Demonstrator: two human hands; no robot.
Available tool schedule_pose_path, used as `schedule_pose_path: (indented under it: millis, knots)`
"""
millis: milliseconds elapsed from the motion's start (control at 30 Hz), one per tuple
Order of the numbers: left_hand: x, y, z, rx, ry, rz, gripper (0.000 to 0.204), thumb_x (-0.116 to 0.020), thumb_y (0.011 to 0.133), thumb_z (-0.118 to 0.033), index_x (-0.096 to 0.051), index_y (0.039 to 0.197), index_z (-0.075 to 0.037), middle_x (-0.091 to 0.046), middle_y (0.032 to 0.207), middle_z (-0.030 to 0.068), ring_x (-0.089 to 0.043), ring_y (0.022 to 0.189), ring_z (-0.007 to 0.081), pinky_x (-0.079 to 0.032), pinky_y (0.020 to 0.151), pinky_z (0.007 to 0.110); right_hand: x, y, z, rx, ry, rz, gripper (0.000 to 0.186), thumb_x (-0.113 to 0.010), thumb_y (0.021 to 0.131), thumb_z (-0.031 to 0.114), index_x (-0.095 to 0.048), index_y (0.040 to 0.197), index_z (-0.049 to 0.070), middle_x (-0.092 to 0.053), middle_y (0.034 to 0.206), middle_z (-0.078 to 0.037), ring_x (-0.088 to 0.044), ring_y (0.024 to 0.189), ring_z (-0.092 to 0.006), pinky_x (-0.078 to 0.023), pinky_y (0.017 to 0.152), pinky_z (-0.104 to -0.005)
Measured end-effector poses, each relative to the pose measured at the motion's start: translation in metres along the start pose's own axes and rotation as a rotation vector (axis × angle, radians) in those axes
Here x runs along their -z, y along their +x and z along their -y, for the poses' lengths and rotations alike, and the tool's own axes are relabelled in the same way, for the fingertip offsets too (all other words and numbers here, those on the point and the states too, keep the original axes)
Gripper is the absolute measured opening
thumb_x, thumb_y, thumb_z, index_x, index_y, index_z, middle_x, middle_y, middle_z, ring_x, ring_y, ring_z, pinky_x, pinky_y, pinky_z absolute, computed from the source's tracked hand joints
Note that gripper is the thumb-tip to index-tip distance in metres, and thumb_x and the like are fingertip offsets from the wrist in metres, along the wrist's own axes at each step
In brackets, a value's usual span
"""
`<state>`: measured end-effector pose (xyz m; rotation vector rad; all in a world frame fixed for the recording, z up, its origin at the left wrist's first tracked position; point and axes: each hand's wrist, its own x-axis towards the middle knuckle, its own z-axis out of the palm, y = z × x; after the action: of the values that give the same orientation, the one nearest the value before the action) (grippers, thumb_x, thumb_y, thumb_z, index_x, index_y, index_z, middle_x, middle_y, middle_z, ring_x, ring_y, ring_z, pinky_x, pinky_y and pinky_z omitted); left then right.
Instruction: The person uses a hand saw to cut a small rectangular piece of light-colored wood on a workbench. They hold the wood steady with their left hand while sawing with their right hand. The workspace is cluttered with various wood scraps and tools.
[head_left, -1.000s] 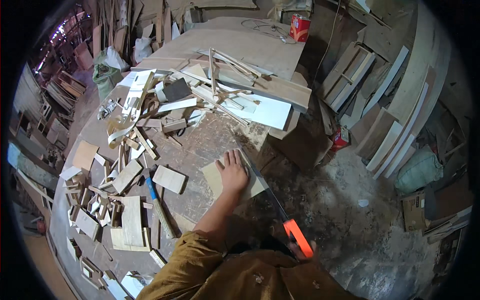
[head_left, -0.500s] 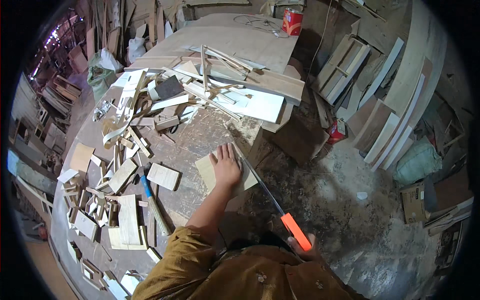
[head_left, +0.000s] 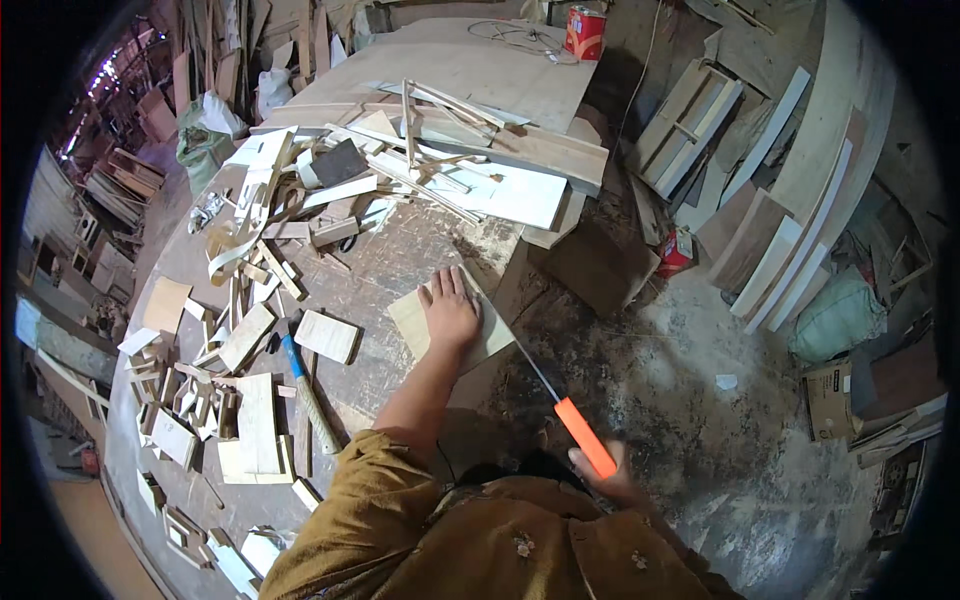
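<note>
A thin light wooden board [head_left: 408,318] lies at the edge of the workbench. My left hand [head_left: 453,313] presses flat on it, fingers stretched out and slightly apart. In my right hand [head_left: 618,472], closed on its lower end, is the orange handle of a hand saw [head_left: 585,437]. The narrow saw blade [head_left: 536,366] runs up and to the left across the board, just right of my left hand. Whether its teeth are in the wood cannot be made out. Left of the board rest a wooden block [head_left: 327,336] and a hammer [head_left: 310,394] with a blue and wooden handle.
Wood offcuts [head_left: 172,440] are heaped over the left of the workbench [head_left: 385,245]. White panels and strips [head_left: 530,203] lie farther back, and a red can [head_left: 585,33] stands beyond them. On the right, planks [head_left: 780,270], a sack [head_left: 838,315] and a cardboard box [head_left: 827,402] line the floor.
My right hand has pushed the saw up and to the left, so the blade reaches farther past the board. My left hand stays pressed on the board.
</note>
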<state>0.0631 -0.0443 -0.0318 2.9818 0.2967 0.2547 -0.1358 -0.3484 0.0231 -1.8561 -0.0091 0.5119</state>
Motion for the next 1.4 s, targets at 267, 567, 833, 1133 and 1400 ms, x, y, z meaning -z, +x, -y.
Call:
schedule_pose_path:
  millis: [267,567,833,1133,1400]
  knots:
    - [-0.008,-0.002,0.003,-0.086,-0.009,-0.049,0.066,-0.045,0.089,-0.034,-0.029,0.143,0.001,-0.031,0.147,0.0182,-0.026,0.138,0.0327,-0.017,0.111,0.056,-0.021,0.011,0.03,0.206,-0.083,-0.197,0.029,-0.07,0.085,0.027,-0.057,0.072,0.004,-0.053,0.059,-0.004,-0.043,0.054,-0.0115,-0.038,0.049,-0.033]
    - [0.001,0.002,0.003,0.0,-0.046,-0.009,0.066,-0.044,0.089,-0.032,-0.027,0.143,0.002,-0.031,0.147,0.019,-0.025,0.139,0.0328,-0.015,0.111,0.058,-0.019,0.015,0.007,0.087,0.084,-0.202,0.031,-0.072,0.083,0.028,-0.058,0.074,0.002,-0.054,0.063,-0.002,-0.043,0.057,-0.0095,-0.037,0.051,-0.0305]
    - [-0.006,0.003,0.003,-0.033,-0.023,-0.041,0.066,-0.047,0.088,-0.033,-0.03,0.141,0.002,-0.034,0.144,0.0215,-0.028,0.136,0.0347,-0.016,0.111,0.054,-0.011,0.061,0.028,0.148,-0.023,-0.087,0.033,-0.072,0.084,0.026,-0.057,0.07,-0.001,-0.054,0.058,-0.005,-0.044,0.054,-0.011,-0.038,0.05,-0.0315]
    - [0.007,0.005,0.007,0.019,-0.06,-0.017,0.067,-0.047,0.088,-0.034,-0.029,0.142,0.003,-0.031,0.145,0.0209,-0.026,0.137,0.0359,-0.016,0.111,0.054,0.003,0.02,0.002,0.127,-0.072,-0.094,0.029,-0.07,0.085,0.029,-0.063,0.09,0.002,-0.059,0.071,-0.003,-0.052,0.062,-0.0112,-0.043,0.055,-0.0303]
    - [0.01,0.004,0.003,0.008,-0.062,-0.011,0.064,-0.047,0.088,-0.03,-0.03,0.141,0.004,-0.032,0.145,0.0212,-0.026,0.137,0.0352,-0.016,0.111,0.055,-0.013,0.091,0.034,0.199,-0.074,0.003,0.03,-0.071,0.085,0.025,-0.059,0.071,0.002,-0.049,0.055,-0.001,-0.044,0.052,-0.0089,-0.038,0.048,-0.0292]
